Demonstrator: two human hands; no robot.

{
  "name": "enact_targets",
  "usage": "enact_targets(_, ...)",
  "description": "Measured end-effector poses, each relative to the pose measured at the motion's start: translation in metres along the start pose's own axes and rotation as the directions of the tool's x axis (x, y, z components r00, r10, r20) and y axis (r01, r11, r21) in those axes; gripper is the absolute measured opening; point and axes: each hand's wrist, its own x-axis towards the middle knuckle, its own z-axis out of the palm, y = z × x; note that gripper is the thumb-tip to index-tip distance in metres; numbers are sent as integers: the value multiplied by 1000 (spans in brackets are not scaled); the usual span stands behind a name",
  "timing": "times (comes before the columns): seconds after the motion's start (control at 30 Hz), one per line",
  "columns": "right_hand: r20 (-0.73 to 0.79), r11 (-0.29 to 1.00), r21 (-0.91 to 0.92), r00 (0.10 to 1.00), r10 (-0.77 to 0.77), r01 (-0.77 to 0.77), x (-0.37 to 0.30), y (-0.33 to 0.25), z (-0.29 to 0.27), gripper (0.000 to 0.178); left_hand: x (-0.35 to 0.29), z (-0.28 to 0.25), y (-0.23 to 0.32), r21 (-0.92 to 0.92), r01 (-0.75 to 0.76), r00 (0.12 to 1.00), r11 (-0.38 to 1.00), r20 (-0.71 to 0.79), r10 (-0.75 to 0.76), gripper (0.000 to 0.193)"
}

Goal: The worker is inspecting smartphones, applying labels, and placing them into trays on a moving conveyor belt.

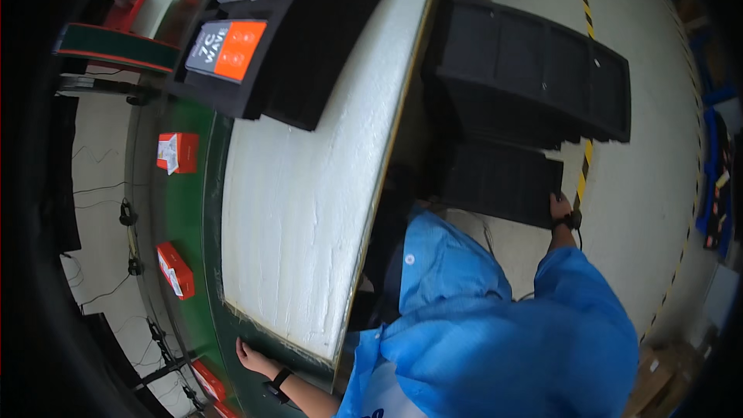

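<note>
My right hand point(561, 205) grips the right edge of a low black plastic tray point(503, 182) beside the bench, a dark band around its wrist. A larger stack of black trays point(534, 62) stands just beyond it, partly over the same area. At the lower left, my left hand point(251, 358) rests at the green bench edge near the corner of a white board point(302, 240). Its fingers are loosely stretched with nothing seen in them, and the wrist wears a black watch.
Black trays holding grey and orange boxes point(227, 48) sit at the white board's far end. Several red-orange boxes point(178, 153) lie along the green strip point(182, 217) at left. Yellow-black floor tape point(584, 178) runs past the stack; cardboard point(658, 375) lies at lower right.
</note>
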Motion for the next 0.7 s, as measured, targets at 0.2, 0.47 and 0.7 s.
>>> enact_targets(0.2, -31, 974, -196, 993, 111, -115, -13, -33, 37, 75, -45, 86, 180, -419, 11, 924, 908, 351, 151, 35)
enact_targets(0.47, -452, 334, 518, 584, -675, 787, -170, -352, -103, 27, -75, 227, 385, -838, 280, 711, 468, 509, 485, 57)
enact_targets(0.7, -592, -31, 746, 641, -488, 665, -32, -557, -174, 28, -138, 284, 443, -816, 541, 731, 205, 577, 365, 47)
